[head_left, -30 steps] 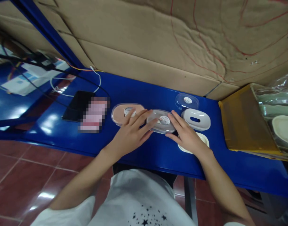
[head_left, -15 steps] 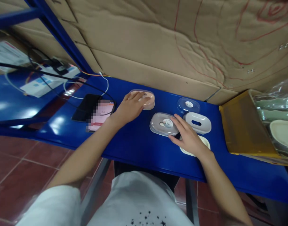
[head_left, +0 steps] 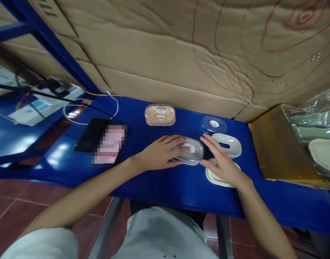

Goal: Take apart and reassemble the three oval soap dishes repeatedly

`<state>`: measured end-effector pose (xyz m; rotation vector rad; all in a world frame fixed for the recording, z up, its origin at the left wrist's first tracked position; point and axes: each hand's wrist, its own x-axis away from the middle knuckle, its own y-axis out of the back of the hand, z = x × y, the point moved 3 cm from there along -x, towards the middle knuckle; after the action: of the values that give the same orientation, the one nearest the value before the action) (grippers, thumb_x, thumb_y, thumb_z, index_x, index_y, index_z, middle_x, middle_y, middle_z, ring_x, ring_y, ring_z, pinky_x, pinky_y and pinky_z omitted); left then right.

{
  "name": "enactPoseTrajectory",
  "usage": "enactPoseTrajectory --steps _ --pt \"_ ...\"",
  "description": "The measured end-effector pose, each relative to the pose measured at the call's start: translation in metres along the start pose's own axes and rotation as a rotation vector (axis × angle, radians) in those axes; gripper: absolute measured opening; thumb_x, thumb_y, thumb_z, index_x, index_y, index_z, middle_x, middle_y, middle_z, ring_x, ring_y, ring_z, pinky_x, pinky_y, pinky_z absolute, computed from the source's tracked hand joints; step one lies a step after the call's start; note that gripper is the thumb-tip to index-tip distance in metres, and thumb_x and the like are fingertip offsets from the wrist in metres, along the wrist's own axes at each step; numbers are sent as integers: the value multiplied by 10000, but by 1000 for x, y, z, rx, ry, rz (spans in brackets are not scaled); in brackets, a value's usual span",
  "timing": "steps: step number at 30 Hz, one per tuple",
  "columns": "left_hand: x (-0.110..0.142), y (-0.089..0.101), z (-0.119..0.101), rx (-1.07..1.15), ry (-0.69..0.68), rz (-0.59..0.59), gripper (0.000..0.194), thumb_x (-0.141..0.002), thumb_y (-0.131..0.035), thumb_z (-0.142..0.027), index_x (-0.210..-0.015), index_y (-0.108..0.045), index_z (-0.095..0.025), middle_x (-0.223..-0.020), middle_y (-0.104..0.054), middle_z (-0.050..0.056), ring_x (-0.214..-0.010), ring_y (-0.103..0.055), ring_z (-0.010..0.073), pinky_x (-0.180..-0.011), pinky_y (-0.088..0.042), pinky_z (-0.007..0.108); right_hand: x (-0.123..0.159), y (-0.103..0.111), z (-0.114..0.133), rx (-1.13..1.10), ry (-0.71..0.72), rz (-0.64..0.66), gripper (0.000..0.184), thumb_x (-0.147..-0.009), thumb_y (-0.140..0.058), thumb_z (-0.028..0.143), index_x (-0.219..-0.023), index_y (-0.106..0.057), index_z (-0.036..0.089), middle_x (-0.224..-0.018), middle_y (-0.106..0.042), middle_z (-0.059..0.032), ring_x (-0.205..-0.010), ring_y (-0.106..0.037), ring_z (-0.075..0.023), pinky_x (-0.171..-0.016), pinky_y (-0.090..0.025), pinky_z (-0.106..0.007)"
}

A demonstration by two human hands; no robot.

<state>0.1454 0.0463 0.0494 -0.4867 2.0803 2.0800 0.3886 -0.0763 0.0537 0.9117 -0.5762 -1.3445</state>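
The left hand (head_left: 161, 153) lies nearly flat, fingers loosely spread over the grey lidded dish (head_left: 190, 151) near the blue table's (head_left: 159, 183) middle. The right hand (head_left: 221, 162), half open and gripping nothing visible, hovers above the cream dish (head_left: 216, 178). Beyond are 1 white dish (head_left: 233, 145), 1 clear lid (head_left: 208, 124) and 1 peach lidded dish (head_left: 160, 120).

Red tile floor (head_left: 81, 230), blue table (head_left: 165, 180)
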Motion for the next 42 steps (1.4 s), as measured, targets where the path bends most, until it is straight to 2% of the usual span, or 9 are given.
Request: enactPoseTrajectory --steps 5,9,12,18,22,27,31,36,42 --pt "1 12 27 -87 164 2 431 -1014 -703 -310 -1428 -647 -202 -1503 -629 204 -1401 -609 399 -1118 -542 541 2 22 -11 90 -69 -153 417 -1078 -599 479 -1451 -647 297 -1476 -688 -108 -1390 -646 -314 -1180 -526 -541" --pt "-2 9 42 -125 247 -6 408 -1025 -651 -277 -1423 -647 -188 -1490 -630 221 -1394 -610 416 -1102 -556 566 3 20 -9 71 -119 -22 290 -1108 -542 450 -1153 -752 254 -1049 -809 -62 -882 -775 -229 -836 -628 -397" --pt "-10 3 47 -109 256 -19 396 -1030 -626 -280 -1417 -652 -200 -1508 -624 213 -1400 -601 418 -1105 -553 589 2 10 -3 154 -137 85 320 -1123 -509 443 -1090 -759 244 -913 -797 -41 -777 -753 -218 -729 -589 -367" --pt "-36 -1 54 -121 339 1 406 -1032 -614 -236 -1430 -646 -164 -1490 -631 233 -1387 -613 424 -1163 -489 638 -3 -13 12 193 -8 95 332 -1135 -483 417 -1158 -754 226 -1079 -807 -94 -999 -773 -266 -929 -614 -452" --pt "-41 0 30 -100 371 -98 479 -1046 -621 -232 -1517 -583 -154 -1608 -531 251 -1500 -512 437 -1258 -339 708 -2 -4 17 20 72 64 306 -1133 -491 383 -1322 -702 265 -1324 -766 -80 -1239 -727 -242 -1084 -589 -442" --pt "-39 -11 -50 54 -9 -46 398 -1049 -676 -381 -1417 -668 -230 -1500 -647 148 -1390 -614 321 -1266 -396 543 14 40 -18 207 -110 -144 323 -1098 -534 431 -1337 -705 297 -1371 -748 -101 -1327 -679 -326 -1155 -515 -576" --pt "-46 -28 -86 142 -224 3 519 -985 -727 -604 -1402 -674 -301 -1475 -666 94 -1399 -592 302 -1248 -409 538 29 50 -60 349 -351 -88 706 -999 -635 643 -1593 -498 287 -1684 -477 -205 -1562 -448 -442 -1195 -388 -743" --pt "-40 -28 -63 142 -251 67 388 -973 -750 -595 -1120 -741 -236 -1107 -760 60 -1172 -685 281 -1257 -385 565 27 42 -70 265 -308 -20 843 -951 -695 672 -1648 -406 295 -1701 -449 -194 -1587 -415 -419 -1230 -375 -705" --pt "0 -14 -14 52 -18 66 533 -953 -807 -513 -1368 -656 -216 -1322 -722 138 -1202 -681 322 -1112 -476 519 13 33 -36 184 -155 -51 782 -951 -742 597 -1619 -449 316 -1637 -519 -147 -1524 -489 -390 -1237 -429 -644"
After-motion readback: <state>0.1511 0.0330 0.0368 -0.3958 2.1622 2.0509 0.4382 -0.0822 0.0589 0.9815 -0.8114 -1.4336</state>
